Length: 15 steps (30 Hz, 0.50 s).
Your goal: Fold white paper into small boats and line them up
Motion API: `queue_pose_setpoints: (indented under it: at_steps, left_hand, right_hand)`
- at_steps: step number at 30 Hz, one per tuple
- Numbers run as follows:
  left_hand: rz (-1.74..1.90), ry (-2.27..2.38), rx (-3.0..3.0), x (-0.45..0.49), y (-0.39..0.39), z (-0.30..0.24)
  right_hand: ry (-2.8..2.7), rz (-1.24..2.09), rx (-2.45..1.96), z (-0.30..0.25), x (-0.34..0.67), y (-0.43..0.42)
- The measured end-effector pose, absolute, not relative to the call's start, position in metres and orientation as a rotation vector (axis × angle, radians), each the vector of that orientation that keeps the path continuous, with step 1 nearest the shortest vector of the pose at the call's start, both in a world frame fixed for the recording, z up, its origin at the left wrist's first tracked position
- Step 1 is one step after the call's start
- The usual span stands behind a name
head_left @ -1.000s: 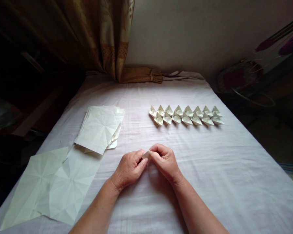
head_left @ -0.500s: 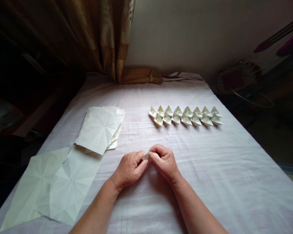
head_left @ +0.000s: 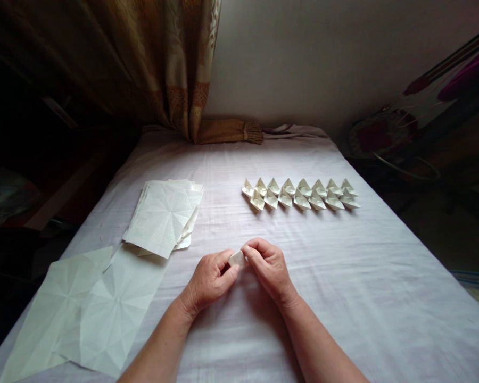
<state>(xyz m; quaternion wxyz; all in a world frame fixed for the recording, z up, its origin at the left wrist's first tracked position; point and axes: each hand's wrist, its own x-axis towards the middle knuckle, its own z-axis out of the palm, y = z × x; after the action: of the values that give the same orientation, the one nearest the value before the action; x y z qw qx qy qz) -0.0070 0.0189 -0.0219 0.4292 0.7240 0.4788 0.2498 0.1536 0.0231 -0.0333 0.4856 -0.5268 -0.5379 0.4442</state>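
A small folded piece of white paper (head_left: 236, 259) is pinched between the thumb and fingers of my left hand (head_left: 212, 275). My right hand (head_left: 268, 267) is closed at the paper's right edge, thumb and forefinger together on its corner. Both hands are raised slightly over the sheet near the middle of the bed. Beyond them, to the right, folded paper boats (head_left: 302, 200) stand in two close rows. Creased paper sheets (head_left: 162, 215) lie stacked to the left of my hands.
Nearer on the left, loose creased sheets (head_left: 114, 311) overlap on the white bedsheet (head_left: 323, 276). A patterned curtain (head_left: 179, 80) hangs down to the bed's far edge, by a brown tasselled cloth (head_left: 227, 132). Dark clutter and a red-centred bag (head_left: 377, 133) are past the right edge.
My right fingers have shifted slightly on the paper, and more of its face shows between my hands. The whole view has tilted a little. The boats and sheets rest where they were.
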Motion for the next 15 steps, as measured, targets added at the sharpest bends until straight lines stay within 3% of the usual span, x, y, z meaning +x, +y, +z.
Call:
queue_pose_setpoints:
  at_steps: [6,15]
  left_hand:
    - [0.685,1.171,1.674,-0.008,0.019,-0.022]
    - [0.893,1.269,1.479,-0.006,0.02,-0.038]
  right_hand:
    - [-1.391,1.238,-1.205,-0.034,0.159,0.023]
    - [-1.52,1.17,-1.219,-0.041,0.159,0.023]
